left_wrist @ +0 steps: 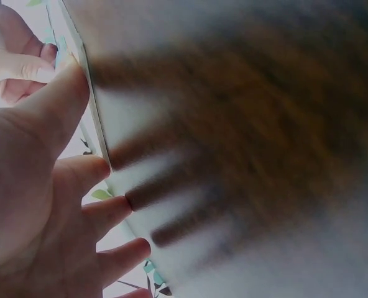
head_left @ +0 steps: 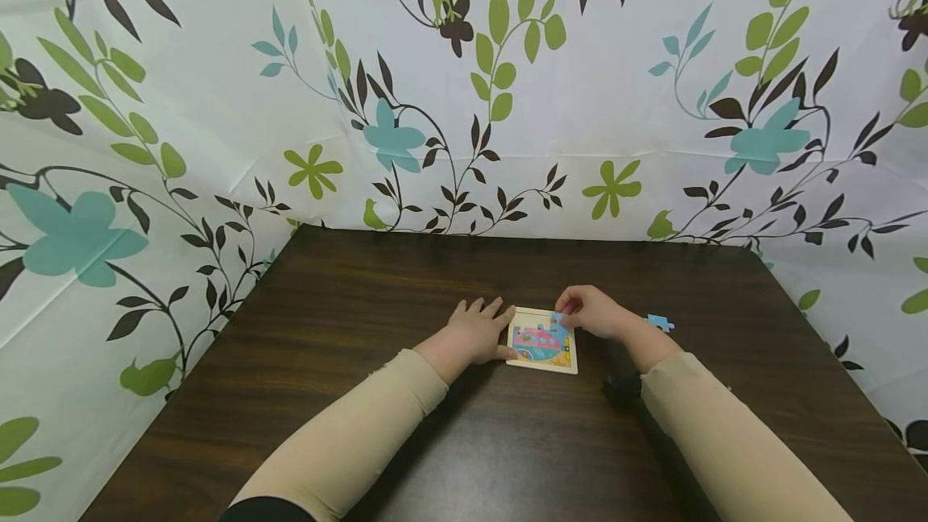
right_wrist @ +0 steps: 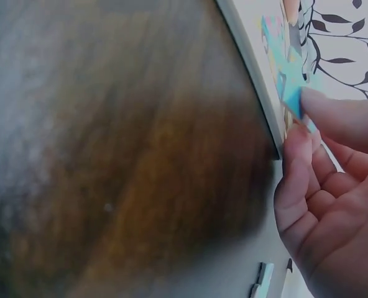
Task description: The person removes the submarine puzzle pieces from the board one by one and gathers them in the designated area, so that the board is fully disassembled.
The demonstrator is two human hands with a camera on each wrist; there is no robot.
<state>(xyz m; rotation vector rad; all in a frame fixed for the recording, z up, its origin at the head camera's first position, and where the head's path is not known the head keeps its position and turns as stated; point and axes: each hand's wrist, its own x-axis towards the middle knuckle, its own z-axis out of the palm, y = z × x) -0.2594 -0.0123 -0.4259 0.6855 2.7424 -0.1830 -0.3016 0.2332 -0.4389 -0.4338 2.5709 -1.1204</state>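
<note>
A small jigsaw puzzle in a pale wooden frame (head_left: 540, 368) lies on the dark table, its picture mostly filled with pink, teal and blue pieces. My left hand (head_left: 474, 332) rests at its left side, fingers spread, with the thumb on the frame's edge. Over the upper right corner, my right hand (head_left: 596, 313) pinches a blue puzzle piece (right_wrist: 293, 93) between thumb and forefinger. In the right wrist view that piece is tilted above the frame's inside. Part of the upper row shows bare wood.
Another light-blue puzzle piece (head_left: 660, 322) lies on the table to the right, beyond the right wrist. The dark wood-grain table (head_left: 348, 288) ends at a patterned curtain (head_left: 464, 87) behind and at the sides.
</note>
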